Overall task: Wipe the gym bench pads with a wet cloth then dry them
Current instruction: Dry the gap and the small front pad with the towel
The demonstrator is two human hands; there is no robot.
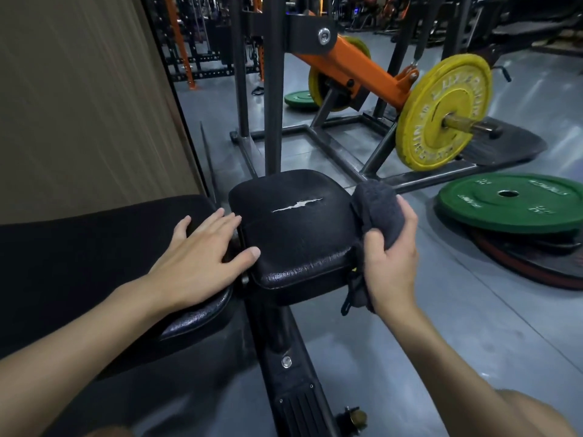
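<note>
A black seat pad [293,234] with a white tear in its top sits at the middle of the view. A longer black back pad [94,253] runs off to the left. My left hand [202,257] lies flat with spread fingers across the end of the back pad, its thumb touching the seat pad's left edge. My right hand [391,263] grips a dark grey cloth [377,209] pressed against the seat pad's right side. Part of the cloth hangs below my palm.
The bench's black frame and foot [293,389] run toward me. A dark upright post [273,89] stands just behind the seat. An orange lever arm with a yellow plate [441,111] is at the right rear. Green plates [511,203] lie on the grey floor. A brown wall [79,89] stands left.
</note>
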